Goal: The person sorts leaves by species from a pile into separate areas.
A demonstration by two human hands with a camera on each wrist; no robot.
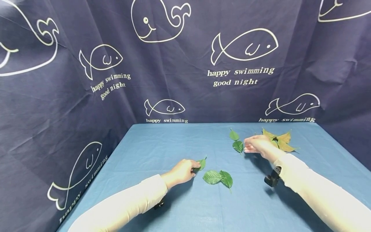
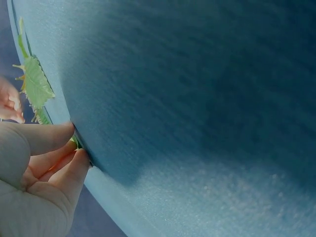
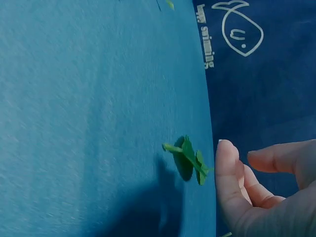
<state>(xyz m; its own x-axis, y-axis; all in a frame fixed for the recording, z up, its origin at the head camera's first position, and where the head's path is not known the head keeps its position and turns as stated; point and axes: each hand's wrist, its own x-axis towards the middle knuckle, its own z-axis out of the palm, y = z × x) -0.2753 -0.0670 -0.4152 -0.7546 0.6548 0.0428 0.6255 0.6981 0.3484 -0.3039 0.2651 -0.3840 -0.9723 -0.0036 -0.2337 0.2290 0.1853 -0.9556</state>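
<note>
My left hand is low over the table and pinches a green leaf between thumb and fingers. In the left wrist view only a sliver of that leaf shows between the fingertips. Just right of this hand lie two overlapping green leaves, one broad and one with its stem toward me. Farther back, my right hand hovers beside two more green leaves, an upper one and a lower one. The right wrist view shows its thumb and fingers apart, nothing between them.
Several yellowish leaves lie grouped behind the right hand, partly hidden by it. A blue cloth covers the table. A dark curtain with white fish drawings rises at the back and sides.
</note>
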